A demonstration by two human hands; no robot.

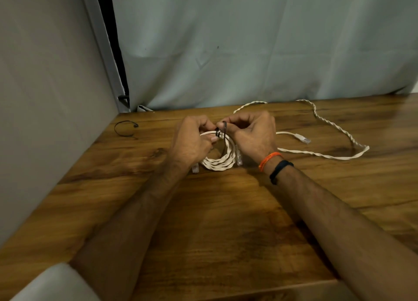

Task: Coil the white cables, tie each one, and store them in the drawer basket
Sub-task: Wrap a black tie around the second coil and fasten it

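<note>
A coiled white twisted cable (220, 161) lies on the wooden table (226, 221) between my hands. My left hand (192, 140) grips the coil's upper left part, thumb and fingers curled round the strands. My right hand (251, 135) pinches a black tie (224, 131) that wraps the top of the coil, its tail hanging down across the ring. Clear plugs (239, 157) stick out at the coil's lower left and right. A second white cable (328, 129) lies loose and uncoiled to the right, with a plug (303, 138) near my right hand.
Another black tie (125, 129) lies bent in a loop at the table's far left, near a grey wall panel (45, 97). A pale curtain (260, 40) hangs behind the table. A white rounded object (56, 285) shows at the bottom left corner.
</note>
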